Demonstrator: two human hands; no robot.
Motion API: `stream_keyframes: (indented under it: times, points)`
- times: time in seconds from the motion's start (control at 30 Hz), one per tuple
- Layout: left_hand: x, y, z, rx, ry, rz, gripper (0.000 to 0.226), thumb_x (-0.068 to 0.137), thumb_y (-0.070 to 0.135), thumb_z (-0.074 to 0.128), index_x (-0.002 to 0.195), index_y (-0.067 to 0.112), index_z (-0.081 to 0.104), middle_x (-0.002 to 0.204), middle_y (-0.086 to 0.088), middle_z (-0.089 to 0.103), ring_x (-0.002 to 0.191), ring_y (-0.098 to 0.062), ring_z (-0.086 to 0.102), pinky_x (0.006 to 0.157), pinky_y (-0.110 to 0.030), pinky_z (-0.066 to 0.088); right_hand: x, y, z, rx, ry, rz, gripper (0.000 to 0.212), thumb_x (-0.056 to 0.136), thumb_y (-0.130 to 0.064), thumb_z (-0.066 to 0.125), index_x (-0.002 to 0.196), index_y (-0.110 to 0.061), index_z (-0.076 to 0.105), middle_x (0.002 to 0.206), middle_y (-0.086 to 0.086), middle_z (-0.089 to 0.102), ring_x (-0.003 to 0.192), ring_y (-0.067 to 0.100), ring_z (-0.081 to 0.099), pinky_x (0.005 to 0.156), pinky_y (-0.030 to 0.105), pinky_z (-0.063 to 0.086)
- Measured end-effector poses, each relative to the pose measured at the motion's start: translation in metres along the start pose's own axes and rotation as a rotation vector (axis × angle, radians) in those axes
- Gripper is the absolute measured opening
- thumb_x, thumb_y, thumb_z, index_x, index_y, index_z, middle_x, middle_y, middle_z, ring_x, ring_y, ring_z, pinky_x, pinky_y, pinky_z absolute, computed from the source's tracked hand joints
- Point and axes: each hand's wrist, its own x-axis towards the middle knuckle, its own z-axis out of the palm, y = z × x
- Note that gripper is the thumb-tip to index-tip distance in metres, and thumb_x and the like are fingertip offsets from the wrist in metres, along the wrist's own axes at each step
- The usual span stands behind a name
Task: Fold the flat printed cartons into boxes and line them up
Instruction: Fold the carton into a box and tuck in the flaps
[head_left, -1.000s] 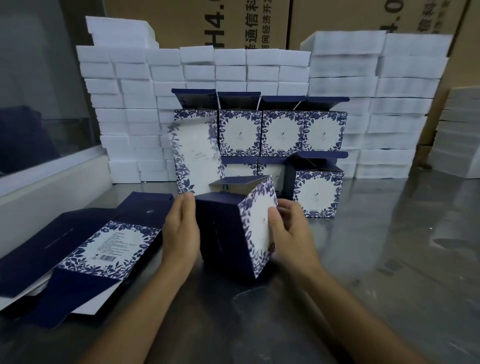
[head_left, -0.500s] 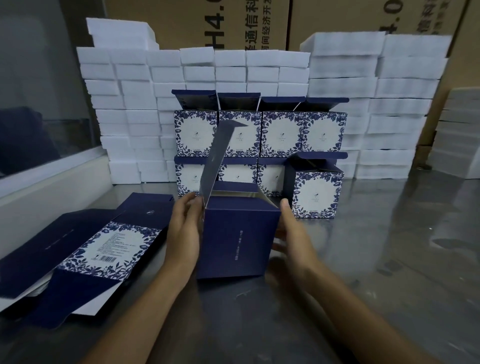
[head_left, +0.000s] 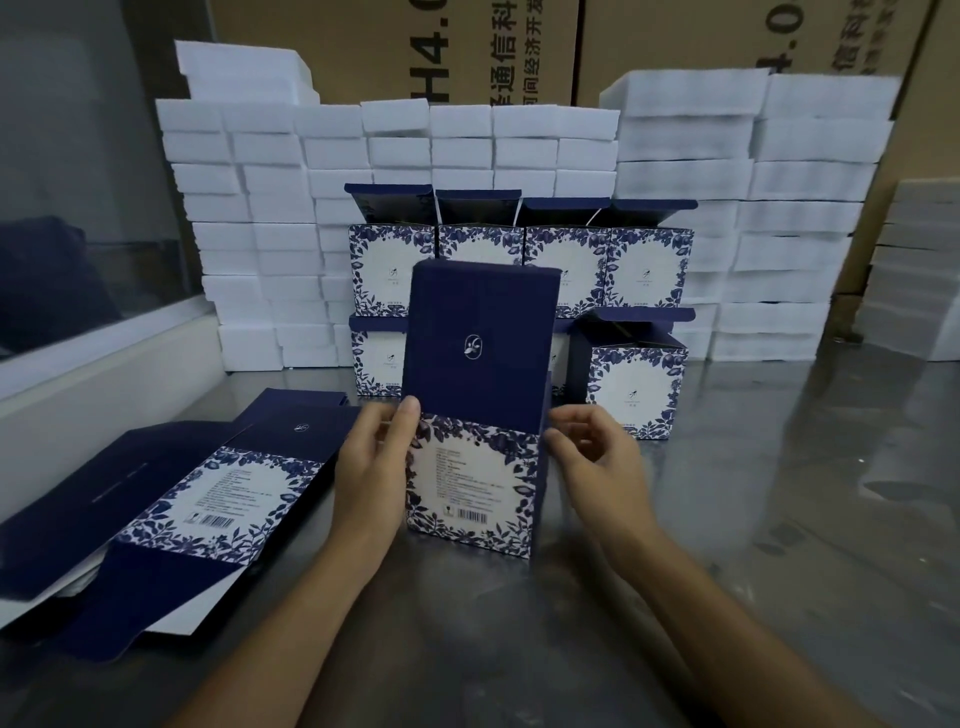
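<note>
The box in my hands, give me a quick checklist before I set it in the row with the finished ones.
1. Left hand holds the box at its left edge: ok.
2. Right hand grips the right edge: cannot tell, fingers curl beside it.
3. Bottom closed: cannot tell, hidden.
4. Lid flap stands up like the lined-up boxes: ok.
5. Free table right of the front box: ok.
6. Flat cartons out of the way, at left: ok.

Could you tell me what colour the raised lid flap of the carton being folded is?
Plain dark navy lid flap with a small white emblem, seen in the head view.
</note>
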Motion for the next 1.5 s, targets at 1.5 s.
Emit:
stream_keyframes:
  times: [1.5]
  points:
    - [-0.017,0.007,0.018,0.517,-0.073,0.635,0.043,0.1,0.033,0.039,0.119,0.008,0.068,0.102,-0.004,0.072,0.086,-0.02,0.069,0.067,-0.043,0.057,-0.024,-0.025,0.026,-0.78,0.093,-0.707,0.016,0.096,-0.026,0.059,0.094,-0.021,0.074,0.102,-0.006,0.068,0.095,0.025,0.061,0.073,0.051,0.048]
